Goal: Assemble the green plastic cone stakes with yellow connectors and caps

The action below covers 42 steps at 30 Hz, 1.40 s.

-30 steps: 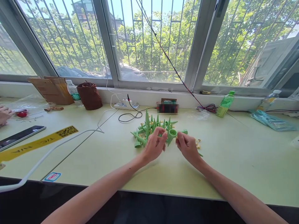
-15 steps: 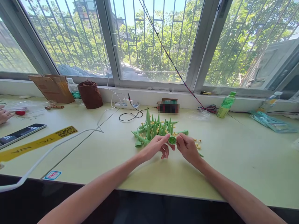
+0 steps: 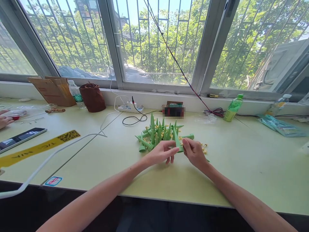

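Between the thumb and fingers of my left hand [image 3: 164, 152] is a green plastic cone [image 3: 178, 143], its tip pointing up and its wider base near my thumb. My right hand [image 3: 194, 152] is closed just to the right of the cone. A yellowish bit shows by its fingertips, but I cannot tell whether they hold it. Right behind both hands lies a pile of similar green cones [image 3: 152, 132], some upright and some on their sides, with small yellow pieces among them. More yellow pieces [image 3: 204, 149] lie beyond my right hand.
A power strip [image 3: 131, 108] with cables and a blurred-out dark box [image 3: 173, 111] sit by the window. Bottles, including a green one [image 3: 233, 108], stand at the back. At left are a brown pouch [image 3: 93, 97], a phone [image 3: 21, 139], a white cable [image 3: 60, 151] and another person's hand [image 3: 5, 120].
The cone in my left hand has turned from its open base facing me to standing tip up. My right hand stays closed beside it. The other person's hand at left has shifted slightly.
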Available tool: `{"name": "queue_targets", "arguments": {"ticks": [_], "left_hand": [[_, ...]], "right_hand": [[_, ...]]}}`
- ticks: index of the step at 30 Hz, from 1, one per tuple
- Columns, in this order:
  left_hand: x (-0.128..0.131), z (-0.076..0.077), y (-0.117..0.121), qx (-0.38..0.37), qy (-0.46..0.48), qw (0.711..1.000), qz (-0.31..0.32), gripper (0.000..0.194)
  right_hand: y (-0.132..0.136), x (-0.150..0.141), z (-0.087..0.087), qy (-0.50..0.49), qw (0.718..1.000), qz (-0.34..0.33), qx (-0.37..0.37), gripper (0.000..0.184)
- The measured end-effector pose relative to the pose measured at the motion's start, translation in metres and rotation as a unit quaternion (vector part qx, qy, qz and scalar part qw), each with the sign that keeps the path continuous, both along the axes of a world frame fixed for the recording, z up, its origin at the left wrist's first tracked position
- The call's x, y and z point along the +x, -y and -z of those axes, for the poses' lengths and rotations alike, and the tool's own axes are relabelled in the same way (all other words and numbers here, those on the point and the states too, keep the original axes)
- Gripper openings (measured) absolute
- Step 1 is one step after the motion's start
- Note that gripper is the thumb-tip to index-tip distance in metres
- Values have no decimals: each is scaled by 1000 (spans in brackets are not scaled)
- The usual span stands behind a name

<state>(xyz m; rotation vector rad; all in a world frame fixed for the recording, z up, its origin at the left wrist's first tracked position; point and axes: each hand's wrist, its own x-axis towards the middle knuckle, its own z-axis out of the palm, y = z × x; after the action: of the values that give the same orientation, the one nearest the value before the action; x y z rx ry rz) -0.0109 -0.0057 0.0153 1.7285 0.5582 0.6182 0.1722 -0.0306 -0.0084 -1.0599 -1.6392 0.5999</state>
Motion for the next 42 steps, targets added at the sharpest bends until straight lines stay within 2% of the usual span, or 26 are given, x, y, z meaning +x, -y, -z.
{"name": "queue_targets", "arguments": {"ticks": [3, 7, 14, 18, 21, 23, 25, 27, 29, 31, 34, 37, 39, 42], "left_hand": [[1, 1, 3, 90, -7, 995, -43, 34], [3, 6, 2, 215, -2, 971, -105, 29], [2, 13, -2, 310, -8, 940, -142, 33], [6, 12, -1, 292, -10, 936, -197, 33], [10, 9, 1, 242, -1, 937, -251, 30], [11, 6, 2, 195, 2, 947, -255, 33], [12, 3, 3, 122, 4, 968, -220, 47], [11, 1, 3, 28, 2, 988, -151, 59], [10, 0, 1, -48, 5, 995, -85, 62], [8, 1, -1, -82, 19, 995, -59, 59], [7, 3, -3, -82, 40, 994, -64, 52], [6, 5, -2, -39, 44, 995, -81, 47], [5, 6, -1, 18, 45, 994, -98, 41], [5, 8, 0, 144, 42, 979, -139, 32]], "right_hand": [[1, 0, -1, 4, 1000, 1, -2, 49], [1, -1, -4, 1, 1000, 5, 0, 50], [0, -5, -3, -15, 1000, 22, -1, 52], [-3, -5, 1, -38, 998, 42, -5, 48], [-4, -4, 3, -67, 996, 57, -4, 46], [-4, -3, 4, -79, 995, 57, -3, 44], [-4, -2, 4, -65, 997, 45, -1, 43], [-4, -2, 4, -30, 999, 18, 2, 41], [-4, -1, 4, 2, 1000, -12, 5, 40], [-4, 0, 5, 15, 999, -30, 8, 39], [-5, 1, 6, 11, 999, -38, 11, 39], [-5, 0, 7, -10, 999, -40, 0, 40], [-5, -1, 7, -25, 999, -43, -13, 42], [-3, -1, 4, -27, 998, -47, -30, 46]]}}
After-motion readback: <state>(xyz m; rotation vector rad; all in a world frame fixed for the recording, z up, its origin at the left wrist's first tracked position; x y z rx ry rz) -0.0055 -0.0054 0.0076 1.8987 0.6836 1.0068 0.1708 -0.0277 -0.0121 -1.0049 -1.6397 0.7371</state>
